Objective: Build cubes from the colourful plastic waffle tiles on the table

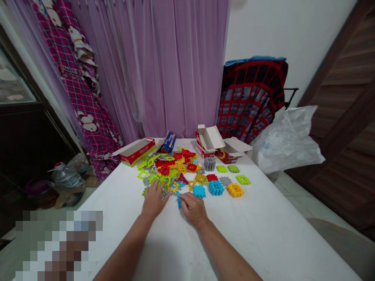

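A heap of flat plastic interlocking tiles (171, 167) in red, yellow, green, grey and blue lies on the white table (263, 234). My left hand (154, 201) rests flat at the near edge of the heap, fingers spread over green and grey tiles. My right hand (192, 207) is beside it, fingers curled around a blue tile (178, 201) at the table surface. To the right lie sorted small stacks: a blue stack (216, 187), a yellow stack (234, 190), green stacks (243, 179) and a grey stack (209, 164).
Open red cardboard boxes stand at the back: one on the left (137, 151), two on the right (218, 146). A small blue box (168, 142) leans behind the heap. A white plastic bag (285, 140) sits at the table's right edge. Purple curtains hang behind.
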The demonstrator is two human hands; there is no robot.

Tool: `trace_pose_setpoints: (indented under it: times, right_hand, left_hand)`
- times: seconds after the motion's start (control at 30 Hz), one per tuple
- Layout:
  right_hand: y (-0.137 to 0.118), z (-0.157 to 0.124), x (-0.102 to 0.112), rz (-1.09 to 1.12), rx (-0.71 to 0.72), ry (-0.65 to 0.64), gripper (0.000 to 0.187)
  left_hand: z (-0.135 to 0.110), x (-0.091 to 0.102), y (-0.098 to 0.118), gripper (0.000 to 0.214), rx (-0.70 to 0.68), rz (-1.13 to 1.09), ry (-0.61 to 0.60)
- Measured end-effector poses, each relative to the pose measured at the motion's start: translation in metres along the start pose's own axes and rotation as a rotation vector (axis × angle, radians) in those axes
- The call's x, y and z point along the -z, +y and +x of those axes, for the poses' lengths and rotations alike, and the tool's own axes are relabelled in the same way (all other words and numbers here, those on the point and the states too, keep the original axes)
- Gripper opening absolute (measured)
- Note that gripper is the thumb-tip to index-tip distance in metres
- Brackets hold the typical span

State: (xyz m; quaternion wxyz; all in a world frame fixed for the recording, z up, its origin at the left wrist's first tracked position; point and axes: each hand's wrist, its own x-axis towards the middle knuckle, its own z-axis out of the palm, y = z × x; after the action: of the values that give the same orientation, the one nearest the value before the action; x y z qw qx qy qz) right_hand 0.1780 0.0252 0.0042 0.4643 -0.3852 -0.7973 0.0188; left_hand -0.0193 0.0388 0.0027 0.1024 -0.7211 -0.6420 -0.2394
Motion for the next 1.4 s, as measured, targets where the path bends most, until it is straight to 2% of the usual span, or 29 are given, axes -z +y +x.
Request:
trace_pose_setpoints:
  times: [0.2,0.53,0.73,0.87,0.93,1.07,1.17,1.4]
  right_hand:
    - [0.000,0.005,-0.003,0.051,-0.014,-0.047,0.027]
    - [-0.003,0.007,0.003,0.174,-0.105,-0.069,0.030]
    - [-0.002,0.005,0.004,0.194,-0.131,-0.061,0.030]
    - [-0.001,0.006,0.001,0.190,-0.126,-0.042,0.029]
    - [-0.001,0.007,-0.001,0.164,-0.128,0.005,0.030]
    - [0.001,0.010,-0.004,0.110,-0.160,0.128,0.032]
    - [0.001,0.011,-0.004,0.119,-0.194,0.197,0.029]
    - [0.001,0.009,-0.011,0.291,-0.314,0.221,0.027]
  left_hand:
    - [0.015,-0.004,0.006,0.046,0.036,-0.026,0.005]
    - [0.023,-0.004,0.006,0.024,0.100,-0.091,0.039]
    - [0.021,-0.002,0.007,0.020,0.085,-0.156,0.166]
    - [0.021,0.001,0.007,0.023,0.057,-0.375,0.257]
    - [0.020,0.002,0.009,0.026,0.108,-0.503,0.235]
    - [0.017,0.003,0.020,0.032,0.336,-0.734,0.100]
    - [0.014,0.004,0.032,0.037,0.452,-0.935,0.042]
    - [0.007,0.010,0.052,0.048,0.546,-1.172,-0.072]
